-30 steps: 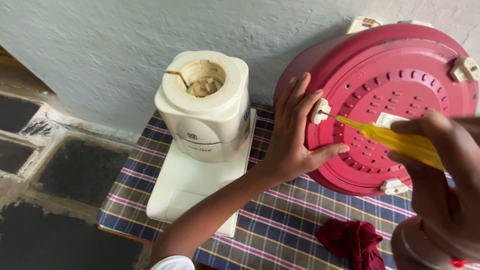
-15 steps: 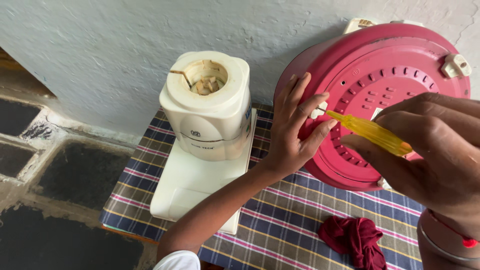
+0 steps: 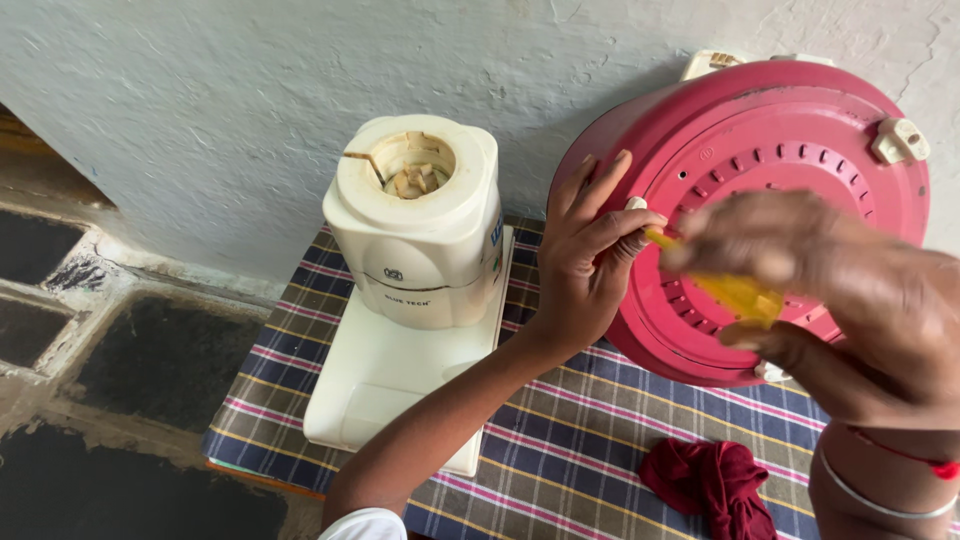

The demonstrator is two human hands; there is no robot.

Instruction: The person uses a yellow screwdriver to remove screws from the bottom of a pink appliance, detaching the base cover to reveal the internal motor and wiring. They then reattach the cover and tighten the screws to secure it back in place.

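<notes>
Bracing the tilted pink round appliance base (image 3: 800, 130), my left hand (image 3: 585, 265) lies flat and open-fingered against its left edge, gripping nothing. My right hand (image 3: 830, 300) is closed around the handle of a yellow screwdriver (image 3: 725, 285), whose tip meets the base underside just beside my left fingertips. Left of the base stands a cream mixer unit (image 3: 420, 250) on the checked cloth (image 3: 560, 440); below the base lies a maroon rag (image 3: 710, 480).
</notes>
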